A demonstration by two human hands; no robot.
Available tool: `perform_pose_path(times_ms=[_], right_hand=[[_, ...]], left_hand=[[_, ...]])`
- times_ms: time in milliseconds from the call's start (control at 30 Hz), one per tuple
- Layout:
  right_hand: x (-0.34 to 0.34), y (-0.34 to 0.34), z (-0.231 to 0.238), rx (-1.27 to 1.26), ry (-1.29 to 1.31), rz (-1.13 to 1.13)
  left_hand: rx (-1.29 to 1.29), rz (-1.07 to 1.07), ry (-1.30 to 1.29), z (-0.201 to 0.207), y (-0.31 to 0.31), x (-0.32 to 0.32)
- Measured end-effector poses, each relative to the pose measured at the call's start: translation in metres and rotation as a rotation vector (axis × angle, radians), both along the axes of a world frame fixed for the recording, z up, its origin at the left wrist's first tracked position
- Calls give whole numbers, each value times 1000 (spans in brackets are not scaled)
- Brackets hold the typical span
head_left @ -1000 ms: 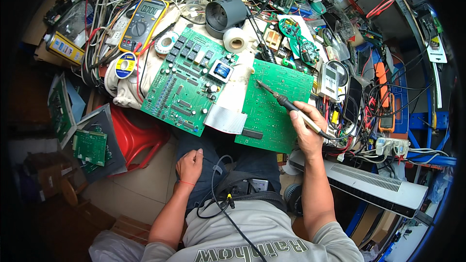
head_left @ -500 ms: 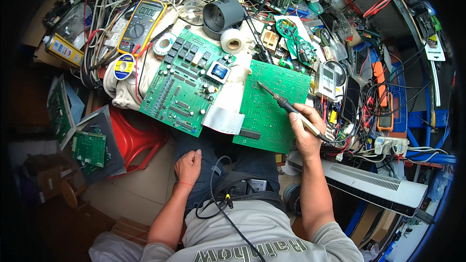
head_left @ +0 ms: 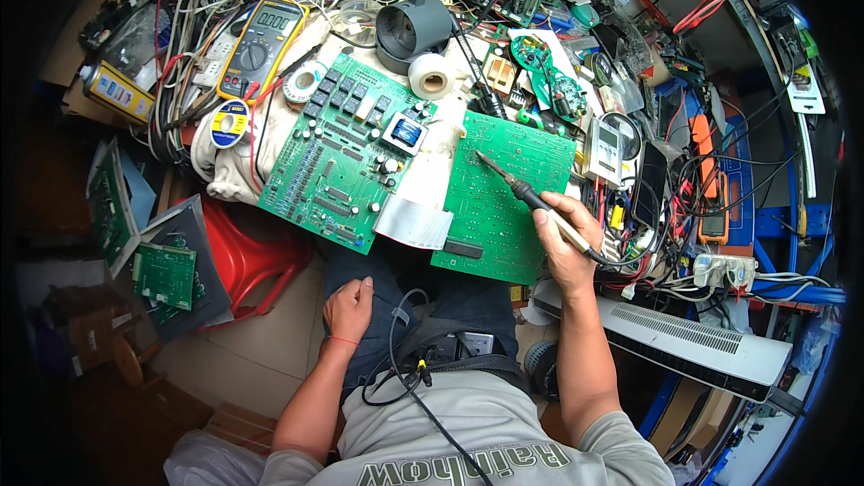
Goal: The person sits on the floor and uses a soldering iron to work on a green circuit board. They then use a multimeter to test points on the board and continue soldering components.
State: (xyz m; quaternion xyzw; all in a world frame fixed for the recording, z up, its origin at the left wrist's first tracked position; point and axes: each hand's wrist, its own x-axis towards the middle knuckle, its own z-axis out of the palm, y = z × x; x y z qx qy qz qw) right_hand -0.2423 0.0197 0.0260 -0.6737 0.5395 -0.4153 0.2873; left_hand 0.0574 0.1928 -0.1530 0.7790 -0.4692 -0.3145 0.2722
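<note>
My right hand (head_left: 567, 247) grips a soldering iron (head_left: 529, 194) like a pen. Its tip points down at the upper middle of a green circuit board (head_left: 490, 216); whether it touches the surface I cannot tell. A grey ribbon cable (head_left: 414, 222) joins this board to a second green board (head_left: 337, 157) on the left, which carries relays, chips, capacitors and a blue transformer (head_left: 405, 131). My left hand (head_left: 349, 308) rests on my left thigh, its fingers curled into a fist with nothing seen in them.
Left of the boards lie a yellow multimeter (head_left: 263, 49) and a solder spool (head_left: 229, 123). A dark grey cup-shaped part (head_left: 412, 29) and a white tape roll (head_left: 432, 76) stand behind. Cables and parts crowd the right. A red stool (head_left: 247, 252) is below left.
</note>
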Motion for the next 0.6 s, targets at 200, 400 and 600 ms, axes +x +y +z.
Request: perform_pose_path(times_ms=[200, 400, 600], right_hand=[[-1, 3, -3, 39, -74, -44], [0, 2, -1, 20, -26, -32], [0, 2, 0, 36, -19, -19]], left_hand=[[20, -8, -32, -2, 1, 1], [-3, 7, 2, -1, 1, 0], [11, -8, -21, -3, 1, 1]])
